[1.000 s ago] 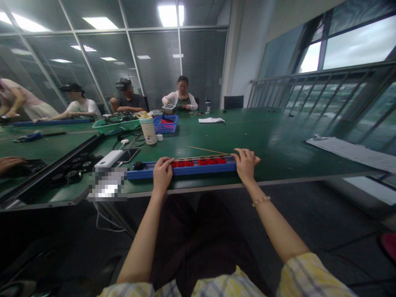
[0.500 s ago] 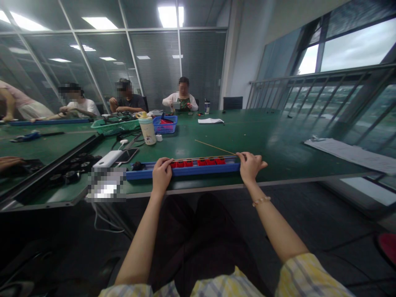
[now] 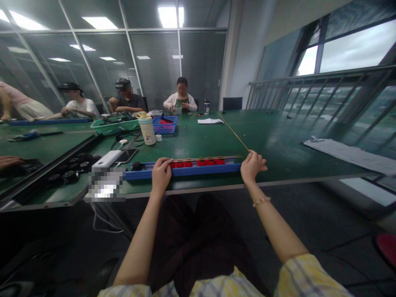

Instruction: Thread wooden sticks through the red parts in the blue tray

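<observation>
A long blue tray (image 3: pixel 198 169) lies along the near edge of the green table (image 3: pixel 272 144), with several red parts (image 3: pixel 204 162) in a row inside it. My left hand (image 3: pixel 161 175) grips the tray's front wall near the left end of the red row, fingers curled over it. My right hand (image 3: pixel 253 166) sits just past the tray's right end, pinched on a thin wooden stick (image 3: pixel 233 132) that slants up and back to the left. A second thin stick (image 3: pixel 207 157) lies along the tray's far rim.
A white bottle (image 3: pixel 147 129), a blue basket (image 3: pixel 166 124), a green basket (image 3: pixel 115 125), a power bank (image 3: pixel 107 158) and a phone (image 3: pixel 126 155) stand left of the tray. Papers (image 3: pixel 349 154) lie at right. Several other people sit at the far side.
My right hand has slid off the tray's right end and swung the thin stick from lying low over the table to pointing steeply back. My left hand has stayed on the tray.
</observation>
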### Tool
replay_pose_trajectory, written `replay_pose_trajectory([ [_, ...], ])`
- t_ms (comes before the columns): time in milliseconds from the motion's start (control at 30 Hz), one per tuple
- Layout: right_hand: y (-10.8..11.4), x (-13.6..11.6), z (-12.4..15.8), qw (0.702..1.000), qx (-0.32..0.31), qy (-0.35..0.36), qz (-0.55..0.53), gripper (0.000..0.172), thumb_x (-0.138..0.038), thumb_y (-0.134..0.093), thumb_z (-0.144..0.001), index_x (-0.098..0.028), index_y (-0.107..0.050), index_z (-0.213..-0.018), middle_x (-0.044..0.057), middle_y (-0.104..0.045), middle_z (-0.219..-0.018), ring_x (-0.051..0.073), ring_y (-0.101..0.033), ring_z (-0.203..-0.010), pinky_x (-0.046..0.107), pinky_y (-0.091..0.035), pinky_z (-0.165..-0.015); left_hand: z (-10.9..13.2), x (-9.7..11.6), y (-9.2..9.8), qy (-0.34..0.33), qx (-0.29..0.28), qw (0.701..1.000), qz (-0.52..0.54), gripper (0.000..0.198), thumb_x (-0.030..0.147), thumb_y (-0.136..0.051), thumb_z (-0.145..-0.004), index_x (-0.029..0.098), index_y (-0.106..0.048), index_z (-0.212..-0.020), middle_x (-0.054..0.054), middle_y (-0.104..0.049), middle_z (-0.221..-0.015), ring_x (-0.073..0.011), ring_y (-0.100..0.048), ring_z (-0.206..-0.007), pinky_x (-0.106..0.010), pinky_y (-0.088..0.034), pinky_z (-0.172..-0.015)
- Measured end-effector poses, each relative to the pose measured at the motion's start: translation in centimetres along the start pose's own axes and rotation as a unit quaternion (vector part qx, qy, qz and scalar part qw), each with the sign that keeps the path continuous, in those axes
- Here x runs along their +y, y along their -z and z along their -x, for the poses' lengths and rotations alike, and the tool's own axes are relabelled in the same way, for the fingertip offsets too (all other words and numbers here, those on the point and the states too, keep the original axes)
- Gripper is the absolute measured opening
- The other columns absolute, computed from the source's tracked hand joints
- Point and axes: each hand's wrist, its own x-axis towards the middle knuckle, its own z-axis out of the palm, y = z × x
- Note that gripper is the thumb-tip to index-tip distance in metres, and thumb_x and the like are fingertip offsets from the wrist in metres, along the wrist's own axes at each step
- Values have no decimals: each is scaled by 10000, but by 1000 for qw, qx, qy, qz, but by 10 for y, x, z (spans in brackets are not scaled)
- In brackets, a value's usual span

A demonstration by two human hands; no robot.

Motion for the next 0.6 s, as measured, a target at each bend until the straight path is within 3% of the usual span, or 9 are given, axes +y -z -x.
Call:
replay_pose_trajectory([
  [233, 8, -10, 3, 988, -36, 140, -63, 343, -291, -308, -980, -214, -625, -1083, 105, -617, -1012, 274, -464, -1038, 442, -276, -922, -1, 0, -1, 2, -1, 1000, -27, 321, 162, -439, -895, 211, -660, -1123, -84, -631, -1097, -225, -591, -1066, -387, -479, -976],
  [433, 7, -13, 6, 944, -116, 293, -98, 287, -247, -384, -971, -247, -659, -1050, 66, -664, -1022, 233, -512, -1018, 381, -325, -922, -2, -4, -4, 18, 27, 998, -51, 418, 175, -438, -898, 171, -529, -1306, -117, -632, -1127, -247, -575, -1082, -419, -456, -992],
  [600, 7, -15, 6, 927, -171, 323, -86, 310, -234, -398, -964, -274, -691, -1059, 67, -667, -1023, 248, -519, -1028, 400, -337, -935, -2, -6, -5, 14, 20, 998, -60, 462, 181, -436, -896, 164, -499, -1353, -136, -619, -1172, -256, -562, -1110, -435, -447, -999],
])
